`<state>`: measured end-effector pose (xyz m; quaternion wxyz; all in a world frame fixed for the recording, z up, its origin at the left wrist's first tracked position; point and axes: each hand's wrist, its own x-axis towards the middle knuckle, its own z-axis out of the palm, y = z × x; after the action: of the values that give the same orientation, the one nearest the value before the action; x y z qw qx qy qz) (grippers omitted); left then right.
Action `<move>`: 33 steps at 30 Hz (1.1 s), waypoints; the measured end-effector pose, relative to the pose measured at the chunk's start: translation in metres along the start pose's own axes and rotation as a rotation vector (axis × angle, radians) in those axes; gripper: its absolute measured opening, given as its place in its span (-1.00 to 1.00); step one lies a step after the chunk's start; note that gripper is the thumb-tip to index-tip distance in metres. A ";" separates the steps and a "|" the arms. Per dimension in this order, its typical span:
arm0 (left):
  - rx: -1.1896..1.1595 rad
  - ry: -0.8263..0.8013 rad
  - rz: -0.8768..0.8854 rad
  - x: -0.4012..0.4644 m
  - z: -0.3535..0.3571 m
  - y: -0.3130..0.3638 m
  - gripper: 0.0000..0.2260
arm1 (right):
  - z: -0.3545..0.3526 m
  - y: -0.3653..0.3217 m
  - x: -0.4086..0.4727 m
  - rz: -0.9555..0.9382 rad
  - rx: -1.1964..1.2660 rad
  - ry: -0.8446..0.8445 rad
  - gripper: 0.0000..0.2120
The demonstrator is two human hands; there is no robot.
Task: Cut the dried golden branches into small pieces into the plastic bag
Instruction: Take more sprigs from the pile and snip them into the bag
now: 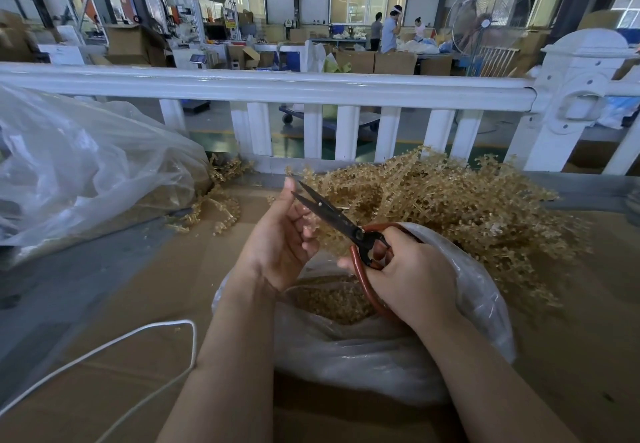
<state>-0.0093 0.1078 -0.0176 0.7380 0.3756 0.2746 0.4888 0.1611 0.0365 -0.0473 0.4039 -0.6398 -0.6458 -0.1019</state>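
Head view: cutting golden branches over a plastic bag.
Cardboard-covered table (114, 304) by a white railing (277, 87), factory hall behind; branch pile (450, 207) beyond the plastic bag (381, 349) (cut pieces inside). Right hand (408, 280) grips the parted scissors (332, 217); left hand (280, 234) pinches a sprig, fingers near the blades, risking a nick.

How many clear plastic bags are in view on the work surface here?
2. One plastic bag sits open under the hands, holding cut golden pieces. A larger plastic bag lies at the left, against the white railing. Others may be hidden behind the branch pile.
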 end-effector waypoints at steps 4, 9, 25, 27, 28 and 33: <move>-0.058 -0.018 -0.032 0.000 -0.003 0.001 -0.73 | -0.002 0.001 0.000 -0.025 -0.001 -0.033 -0.42; -0.110 0.004 -0.056 0.001 -0.006 -0.002 -0.85 | -0.003 0.000 0.000 -0.030 0.015 -0.052 -0.41; -0.040 -0.026 0.088 0.005 -0.005 -0.003 -0.94 | 0.004 0.002 0.001 0.014 0.001 -0.027 -0.40; -0.037 -0.029 0.109 0.004 -0.004 -0.002 -0.95 | 0.003 0.002 0.001 0.029 0.031 -0.013 -0.43; -0.028 -0.029 0.121 0.004 -0.003 -0.002 -0.94 | 0.002 0.001 0.001 0.045 0.044 -0.015 -0.44; 0.082 -0.031 0.226 0.005 0.003 -0.006 -0.90 | 0.002 0.003 0.002 0.074 0.082 -0.016 -0.47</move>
<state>-0.0027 0.1100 -0.0209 0.6665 0.4414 0.2386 0.5514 0.1631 0.0397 -0.0490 0.4284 -0.6470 -0.6284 -0.0552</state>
